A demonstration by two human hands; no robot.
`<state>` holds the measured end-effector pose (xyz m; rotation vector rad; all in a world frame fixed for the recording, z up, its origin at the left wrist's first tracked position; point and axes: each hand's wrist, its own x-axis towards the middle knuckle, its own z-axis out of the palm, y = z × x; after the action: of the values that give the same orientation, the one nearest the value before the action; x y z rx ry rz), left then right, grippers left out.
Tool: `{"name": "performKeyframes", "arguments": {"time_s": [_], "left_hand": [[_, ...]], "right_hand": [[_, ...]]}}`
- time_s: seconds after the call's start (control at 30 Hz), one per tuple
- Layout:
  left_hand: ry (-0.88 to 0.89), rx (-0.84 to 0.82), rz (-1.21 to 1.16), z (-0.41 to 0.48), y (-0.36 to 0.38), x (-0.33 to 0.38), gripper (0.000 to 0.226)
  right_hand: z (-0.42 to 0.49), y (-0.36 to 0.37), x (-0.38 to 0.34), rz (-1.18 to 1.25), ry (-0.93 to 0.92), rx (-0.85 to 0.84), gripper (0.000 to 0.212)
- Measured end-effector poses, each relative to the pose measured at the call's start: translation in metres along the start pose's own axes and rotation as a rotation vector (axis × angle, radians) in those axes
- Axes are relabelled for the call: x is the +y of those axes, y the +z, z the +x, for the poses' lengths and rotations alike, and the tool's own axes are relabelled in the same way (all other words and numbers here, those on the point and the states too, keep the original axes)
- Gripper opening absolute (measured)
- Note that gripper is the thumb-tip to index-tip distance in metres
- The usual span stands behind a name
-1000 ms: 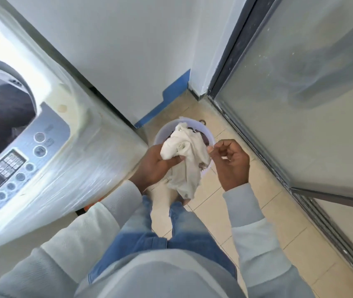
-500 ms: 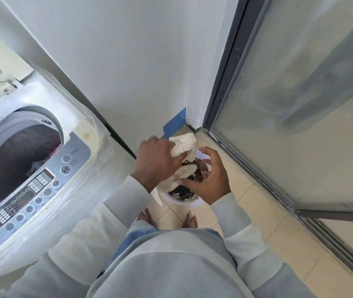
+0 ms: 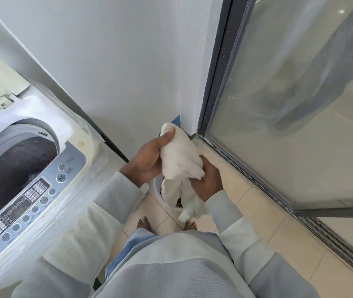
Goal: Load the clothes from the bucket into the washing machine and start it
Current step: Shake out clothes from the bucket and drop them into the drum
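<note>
Left hand (image 3: 147, 157): fingers curled round the upper end of a white cloth (image 3: 180, 155), thumb pressed along its top. Right hand (image 3: 209, 181): curled round the lower bunch from beneath, firm grip. Cloth: one piece, wadded between both hands, held in the air, with a loose tail hanging past the right wrist. Bucket (image 3: 157, 190): pale, on the floor (image 3: 246, 211) directly below the hands, mostly hidden by the cloth; something dark shows inside, so more clothes likely remain. Two bare feet at the floor's near edge, just short of the bucket. Washer (image 3: 48, 229): top-loader to the left of the bucket, film-wrapped, lid up. Drum (image 3: 18, 168): open, dark, contents unclear. Panel (image 3: 31, 196): along the washer's near edge, the start/pause button (image 3: 61, 178) towards its right end. Wall (image 3: 128, 61) behind; glass door (image 3: 300, 104) along the floor's right edge. Step in hand, as judged: carrying the cloth to the drum. Handling note: gather the hanging tail first so it does not snag the bucket rim; pass the cloth leftwards above the panel without brushing any button; release it over the middle of the drum, loosened and not balled, leaving no part draped on the rim.
</note>
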<state>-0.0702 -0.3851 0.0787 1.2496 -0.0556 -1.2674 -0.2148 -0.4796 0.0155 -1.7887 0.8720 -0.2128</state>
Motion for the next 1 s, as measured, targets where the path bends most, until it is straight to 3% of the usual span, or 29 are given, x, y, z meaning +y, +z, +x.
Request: {"name": "performKeyframes", "arguments": {"time_s": [0.07, 0.13, 0.17, 0.27, 0.33, 0.47, 0.53, 0.6, 0.7, 0.8, 0.9, 1.0], "left_hand": [[-0.025, 0.217, 0.420, 0.004, -0.003, 0.000, 0.059], [0.117, 0.425, 0.884, 0.006, -0.009, -0.009, 0.061], [0.253, 0.382, 0.925, 0.006, -0.012, -0.012, 0.067], [0.406, -0.120, 0.931, 0.003, -0.008, -0.022, 0.100], [0.475, -0.183, 1.058, 0.008, -0.003, -0.028, 0.108], [0.478, -0.056, 0.583, 0.009, 0.008, -0.025, 0.049], [0.434, -0.043, 0.343, 0.008, 0.008, -0.022, 0.037], [0.354, -0.046, 0.096, 0.008, 0.006, -0.023, 0.044], [0.223, -0.149, -0.143, 0.005, 0.013, -0.030, 0.069], [0.148, -0.254, -0.281, 0.005, 0.026, -0.044, 0.082], [0.165, -0.214, -0.162, 0.006, 0.026, -0.041, 0.079], [0.382, -0.178, 0.337, 0.006, 0.010, -0.025, 0.097]], "right_hand": [[0.001, -0.009, -0.001, 0.025, -0.025, 0.102, 0.027], [0.003, -0.017, -0.006, -0.019, -0.074, 0.147, 0.022], [0.004, -0.021, -0.010, -0.074, -0.089, 0.148, 0.020], [0.009, -0.029, -0.027, -0.216, -0.082, 0.092, 0.034], [0.011, -0.032, -0.041, -0.208, -0.068, -0.014, 0.048], [0.006, -0.049, -0.051, 0.048, -0.167, -0.126, 0.065], [0.001, -0.062, -0.044, 0.221, -0.226, -0.087, 0.073], [-0.004, -0.069, -0.036, 0.215, -0.254, -0.003, 0.089], [-0.009, -0.059, -0.029, 0.299, -0.227, -0.074, 0.117], [-0.009, -0.041, -0.023, 0.349, -0.286, -0.050, 0.116], [-0.005, -0.039, -0.016, 0.290, -0.245, 0.056, 0.080], [-0.003, -0.051, -0.013, 0.127, -0.205, 0.109, 0.068]]}}
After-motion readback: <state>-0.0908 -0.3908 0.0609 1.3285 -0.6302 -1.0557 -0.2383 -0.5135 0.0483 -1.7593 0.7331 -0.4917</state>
